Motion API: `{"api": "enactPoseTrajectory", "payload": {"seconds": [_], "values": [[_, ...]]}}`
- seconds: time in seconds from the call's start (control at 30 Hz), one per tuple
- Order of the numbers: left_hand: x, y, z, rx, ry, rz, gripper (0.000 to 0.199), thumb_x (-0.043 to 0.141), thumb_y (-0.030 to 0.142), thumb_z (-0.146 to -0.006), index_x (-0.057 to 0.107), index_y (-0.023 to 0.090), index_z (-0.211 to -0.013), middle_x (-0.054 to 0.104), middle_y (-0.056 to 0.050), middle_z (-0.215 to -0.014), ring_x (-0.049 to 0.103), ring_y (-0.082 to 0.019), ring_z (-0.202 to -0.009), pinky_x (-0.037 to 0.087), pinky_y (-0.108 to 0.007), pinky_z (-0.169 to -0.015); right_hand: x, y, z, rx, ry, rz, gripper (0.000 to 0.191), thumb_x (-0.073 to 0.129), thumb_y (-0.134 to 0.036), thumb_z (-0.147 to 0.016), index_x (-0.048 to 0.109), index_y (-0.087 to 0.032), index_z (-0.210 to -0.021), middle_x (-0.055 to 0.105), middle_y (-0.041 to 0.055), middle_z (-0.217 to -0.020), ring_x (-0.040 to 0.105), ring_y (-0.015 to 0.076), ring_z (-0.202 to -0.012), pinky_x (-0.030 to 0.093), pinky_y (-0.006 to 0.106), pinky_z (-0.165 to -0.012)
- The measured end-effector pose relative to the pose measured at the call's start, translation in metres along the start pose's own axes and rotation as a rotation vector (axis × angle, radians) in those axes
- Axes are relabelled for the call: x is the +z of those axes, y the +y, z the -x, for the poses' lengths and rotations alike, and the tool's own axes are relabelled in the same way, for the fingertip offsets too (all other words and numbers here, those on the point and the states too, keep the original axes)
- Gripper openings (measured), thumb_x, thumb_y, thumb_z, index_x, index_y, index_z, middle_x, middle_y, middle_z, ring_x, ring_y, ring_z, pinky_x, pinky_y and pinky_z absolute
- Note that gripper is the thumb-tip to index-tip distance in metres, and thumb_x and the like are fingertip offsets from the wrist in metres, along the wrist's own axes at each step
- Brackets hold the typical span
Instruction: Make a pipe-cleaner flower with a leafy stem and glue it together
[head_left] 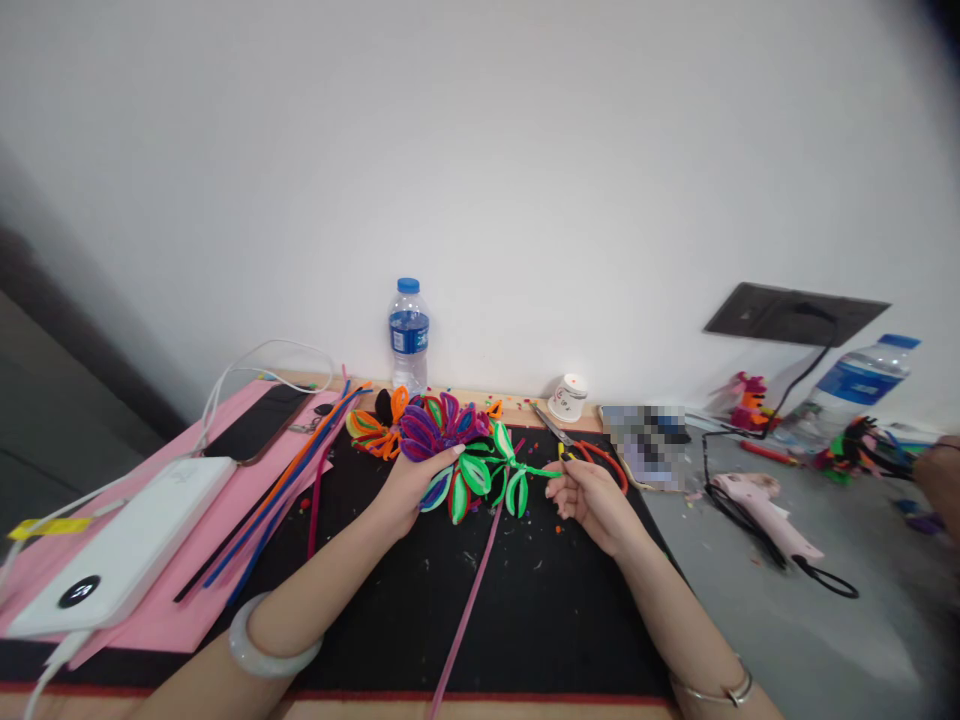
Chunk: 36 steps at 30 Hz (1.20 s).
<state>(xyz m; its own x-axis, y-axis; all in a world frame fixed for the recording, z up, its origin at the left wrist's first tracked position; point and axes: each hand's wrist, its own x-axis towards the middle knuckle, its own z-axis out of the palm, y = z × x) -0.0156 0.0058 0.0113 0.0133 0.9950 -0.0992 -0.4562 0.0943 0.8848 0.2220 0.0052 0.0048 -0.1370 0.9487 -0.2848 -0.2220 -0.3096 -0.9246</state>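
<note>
My left hand is closed around a bunch of looped pipe-cleaner flowers, purple ones on top and green-edged petals below. Beside them, at the right of the bunch, is a bright green pipe-cleaner piece with several loops and a twisted stem. My right hand pinches the end of that green stem between thumb and fingers. Orange and yellow loops stick out at the left of the bunch. A long pink stem runs down from below the flowers over the black mat.
Scissors with orange handles, a paper cup and a water bottle stand or lie behind. On the left are a white power bank, phone and loose pipe cleaners. A pink glue gun and another person's hand are right.
</note>
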Motion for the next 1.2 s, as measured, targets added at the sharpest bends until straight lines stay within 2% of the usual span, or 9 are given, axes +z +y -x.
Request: {"api": "enactPoseTrajectory", "payload": {"seconds": [0.17, 0.4, 0.6, 0.9, 1.2], "values": [[0.0001, 0.0001, 0.0002, -0.017, 0.000, 0.002, 0.045, 0.072, 0.027, -0.062, 0.059, 0.014, -0.102, 0.064, -0.010, -0.107, 0.060, -0.025, -0.097, 0.049, -0.033, -0.083, -0.0012, -0.0037, 0.0011, 0.048, -0.016, -0.132, 0.012, 0.055, -0.020, -0.078, 0.063, -0.012, -0.082, 0.068, 0.0079, -0.070, 0.059, 0.0083, -0.047, 0.048, 0.016, -0.044], [-0.0009, -0.0004, 0.0002, -0.012, -0.019, -0.009, 0.046, 0.071, 0.027, -0.064, 0.058, 0.013, -0.106, 0.064, -0.010, -0.107, 0.059, -0.025, -0.099, 0.048, -0.034, -0.085, -0.0027, -0.0049, 0.0018, 0.084, -0.109, -0.249, 0.015, 0.057, -0.022, -0.078, 0.064, -0.012, -0.088, 0.068, 0.0053, -0.068, 0.058, 0.0069, -0.047, 0.047, 0.015, -0.044], [-0.0023, -0.0018, -0.0004, -0.033, -0.019, 0.010, 0.051, 0.072, 0.026, -0.062, 0.057, 0.017, -0.110, 0.063, -0.008, -0.110, 0.060, -0.024, -0.098, 0.048, -0.034, -0.085, -0.0045, -0.0051, 0.0018, 0.089, -0.127, -0.287, 0.016, 0.059, -0.025, -0.078, 0.063, -0.015, -0.089, 0.069, 0.0032, -0.070, 0.058, 0.0055, -0.048, 0.048, 0.014, -0.048], [-0.0006, 0.0012, 0.0010, -0.049, -0.033, 0.007, 0.051, 0.072, 0.025, -0.063, 0.056, 0.017, -0.111, 0.062, -0.009, -0.112, 0.059, -0.025, -0.099, 0.049, -0.034, -0.083, -0.0095, -0.0025, -0.0018, 0.086, -0.098, -0.311, 0.013, 0.061, -0.023, -0.076, 0.063, -0.016, -0.087, 0.070, 0.0027, -0.073, 0.059, 0.0056, -0.049, 0.049, 0.014, -0.048], [0.0009, 0.0028, 0.0015, -0.053, -0.027, -0.002, 0.050, 0.073, 0.025, -0.062, 0.058, 0.017, -0.108, 0.063, -0.008, -0.109, 0.060, -0.025, -0.098, 0.049, -0.033, -0.084, -0.0054, -0.0048, 0.0008, 0.099, -0.061, -0.317, 0.011, 0.062, -0.021, -0.075, 0.064, -0.016, -0.085, 0.070, 0.0018, -0.074, 0.059, 0.0053, -0.049, 0.049, 0.014, -0.050]]}}
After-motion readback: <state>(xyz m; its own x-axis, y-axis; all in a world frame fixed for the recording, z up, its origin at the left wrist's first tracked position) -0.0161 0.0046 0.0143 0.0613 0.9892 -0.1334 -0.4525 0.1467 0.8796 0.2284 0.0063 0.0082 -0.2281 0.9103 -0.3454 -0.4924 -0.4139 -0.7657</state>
